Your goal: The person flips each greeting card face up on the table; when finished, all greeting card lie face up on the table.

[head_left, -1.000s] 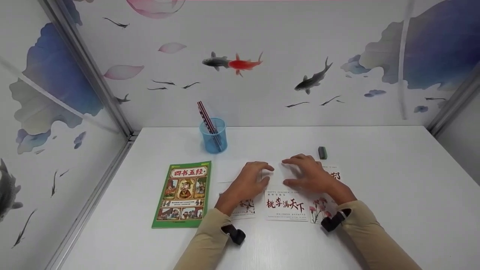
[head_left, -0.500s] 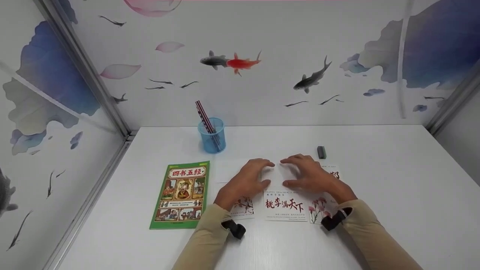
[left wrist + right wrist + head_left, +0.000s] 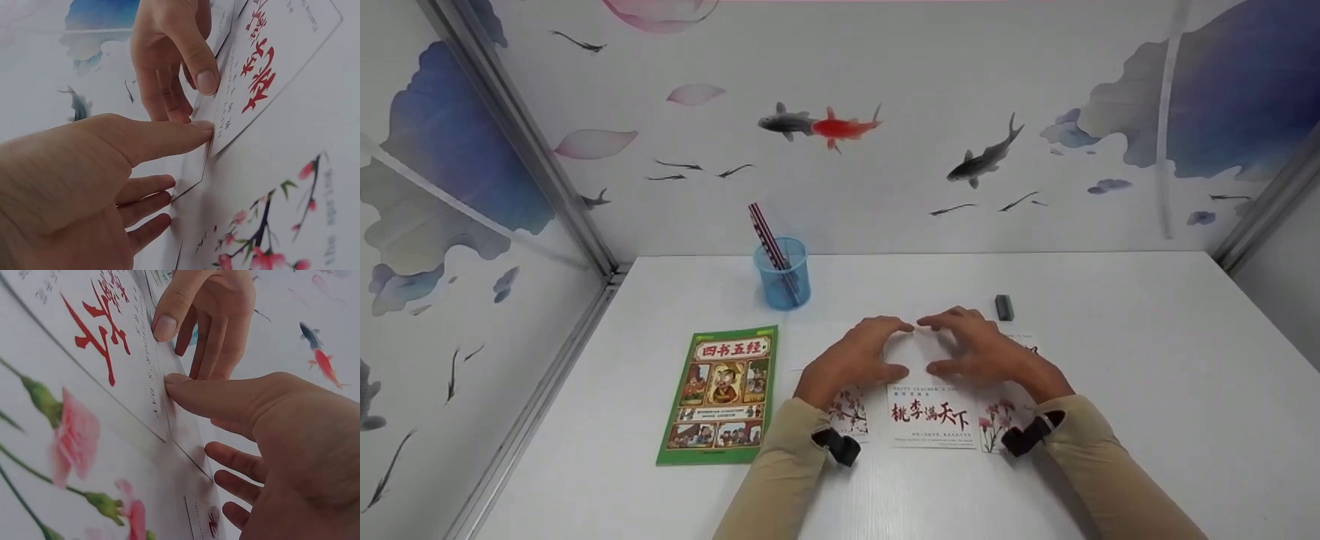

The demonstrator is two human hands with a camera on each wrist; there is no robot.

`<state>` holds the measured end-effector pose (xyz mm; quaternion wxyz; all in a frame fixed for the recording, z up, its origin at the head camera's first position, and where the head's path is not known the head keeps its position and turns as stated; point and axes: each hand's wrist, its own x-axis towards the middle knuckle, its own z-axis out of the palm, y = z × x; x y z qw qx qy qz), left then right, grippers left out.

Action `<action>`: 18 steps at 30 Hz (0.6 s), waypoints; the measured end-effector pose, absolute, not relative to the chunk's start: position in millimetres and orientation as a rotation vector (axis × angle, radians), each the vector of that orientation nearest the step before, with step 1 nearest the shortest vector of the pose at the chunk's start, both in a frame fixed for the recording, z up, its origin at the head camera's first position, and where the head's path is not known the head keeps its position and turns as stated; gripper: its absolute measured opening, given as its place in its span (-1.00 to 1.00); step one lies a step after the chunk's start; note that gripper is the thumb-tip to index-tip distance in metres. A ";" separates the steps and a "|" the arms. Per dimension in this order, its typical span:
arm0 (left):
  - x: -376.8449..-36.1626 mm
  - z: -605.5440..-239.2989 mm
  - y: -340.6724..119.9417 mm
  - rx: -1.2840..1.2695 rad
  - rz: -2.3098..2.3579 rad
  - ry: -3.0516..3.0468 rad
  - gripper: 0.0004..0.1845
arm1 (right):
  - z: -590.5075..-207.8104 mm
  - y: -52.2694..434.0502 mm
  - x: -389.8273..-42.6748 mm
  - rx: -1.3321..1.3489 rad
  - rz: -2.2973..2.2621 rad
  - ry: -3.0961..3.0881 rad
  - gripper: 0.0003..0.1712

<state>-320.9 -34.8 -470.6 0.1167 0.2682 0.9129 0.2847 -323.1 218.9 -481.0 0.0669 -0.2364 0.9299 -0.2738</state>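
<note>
Both hands stand over a group of cards on the white table, fingertips almost meeting. My left hand (image 3: 855, 356) touches the left part of a pale card (image 3: 190, 171) in the back row, thumb at its near edge and fingers toward its far side. My right hand (image 3: 979, 352) does likewise on the right, its thumb at the near edge (image 3: 179, 413). In front lies a card with red characters (image 3: 931, 431), flanked by a blossom-branch card (image 3: 851, 416) and a pink carnation card (image 3: 997, 427). Another card (image 3: 1026, 341) is partly hidden behind the right hand.
A green-bordered comic-style book (image 3: 720, 397) lies at the left. Behind it stands a blue cup (image 3: 786, 289) with striped pencils (image 3: 765, 232). A small dark green block (image 3: 1004, 307) sits beyond the right hand. White panels with painted fish enclose the table.
My left hand has shifted a little to the right, so its fingertips are closer to the right hand's. The right hand has barely moved; the view has turned slightly.
</note>
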 end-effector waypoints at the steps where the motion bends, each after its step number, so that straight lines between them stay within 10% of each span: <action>1: -320.9 -471.2 -34.7 0.777 0.831 2.680 -0.28 | -481.2 219.3 -323.6 -0.711 -0.833 2.803 -0.14; 18: -327.4 -474.6 -37.5 0.825 0.778 2.743 -0.27 | -482.2 219.7 -319.4 -0.602 -0.745 2.897 -0.12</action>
